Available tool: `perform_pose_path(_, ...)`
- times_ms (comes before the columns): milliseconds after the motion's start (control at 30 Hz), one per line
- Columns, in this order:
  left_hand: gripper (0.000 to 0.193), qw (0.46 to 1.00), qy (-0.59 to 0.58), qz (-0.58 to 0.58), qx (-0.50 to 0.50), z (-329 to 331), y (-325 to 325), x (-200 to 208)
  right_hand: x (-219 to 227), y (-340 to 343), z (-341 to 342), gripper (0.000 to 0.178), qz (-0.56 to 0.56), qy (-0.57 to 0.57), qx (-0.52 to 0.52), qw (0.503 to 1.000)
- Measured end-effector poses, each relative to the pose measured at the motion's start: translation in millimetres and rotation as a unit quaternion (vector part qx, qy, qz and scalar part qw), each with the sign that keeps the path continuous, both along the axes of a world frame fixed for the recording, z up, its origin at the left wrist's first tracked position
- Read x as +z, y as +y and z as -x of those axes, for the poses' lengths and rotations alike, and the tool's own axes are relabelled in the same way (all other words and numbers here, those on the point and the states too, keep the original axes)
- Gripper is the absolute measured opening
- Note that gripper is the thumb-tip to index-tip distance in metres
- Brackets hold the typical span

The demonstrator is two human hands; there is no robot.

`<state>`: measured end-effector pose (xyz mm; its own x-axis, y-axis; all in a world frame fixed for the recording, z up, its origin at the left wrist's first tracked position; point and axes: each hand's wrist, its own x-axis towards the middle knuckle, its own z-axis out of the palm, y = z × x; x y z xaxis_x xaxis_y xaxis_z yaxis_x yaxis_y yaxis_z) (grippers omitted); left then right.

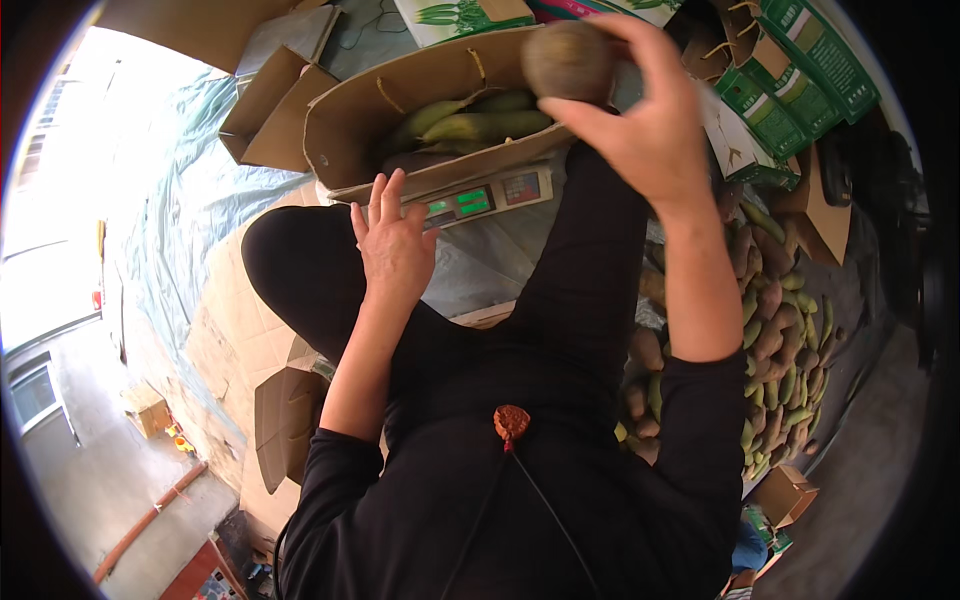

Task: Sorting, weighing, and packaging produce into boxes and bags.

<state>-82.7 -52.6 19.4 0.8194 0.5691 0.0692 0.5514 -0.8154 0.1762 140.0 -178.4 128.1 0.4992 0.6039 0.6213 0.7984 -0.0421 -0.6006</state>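
Observation:
My right hand (655,125) grips a round, brownish root vegetable (568,65) between thumb and fingers, above the right end of an open cardboard box (345,115). The vegetable is smeared by motion, so its exact kind does not show. Inside the box lie several long green radishes (488,126) and something darker beneath them. The box rests on a digital scale (520,190) with a lit green display. My left hand (392,245) is open, fingers spread, its fingertips at the box's near wall beside the display; whether they touch it I cannot tell.
To my right is a large heap of green and brown root vegetables (780,340). Green and white printed cartons (800,90) stand at the far right. A smaller open cardboard box (270,115) sits left of the scale, and another carton (285,420) lies by my left elbow.

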Motion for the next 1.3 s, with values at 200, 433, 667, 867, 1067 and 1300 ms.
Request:
perform_pose_path(200,0.025,1.000,-0.001,0.022,-0.006,-0.5,1.3,1.7,-32.2,98.0,36.7,0.052,0.163,-0.077,0.033,0.983)
perform_pose_path(433,0.022,1.000,-0.002,0.016,-0.013,0.5,4.0,-2.1,-66.1,108.5,40.8,0.057,0.158,-0.060,0.048,0.984)
perform_pose_path(667,0.024,1.000,-0.012,0.002,-0.005,3.4,4.4,-2.8,-81.0,-27.7,-27.8,0.035,0.068,0.108,-0.063,0.990)
perform_pose_path(867,0.022,0.999,-0.032,0.011,-0.010,-0.7,3.3,-2.3,-194.0,-192.1,-40.9,0.027,0.158,0.248,-0.275,0.915)
perform_pose_path(1067,0.023,0.999,-0.035,0.001,-0.025,-5.7,2.7,-6.0,-331.5,-309.1,49.3,0.019,0.354,0.264,-0.265,0.857)
perform_pose_path(1300,0.028,0.994,-0.094,0.013,-0.047,-10.1,3.8,-10.5,-442.3,-341.1,167.4,0.032,0.310,0.529,-0.239,0.753)
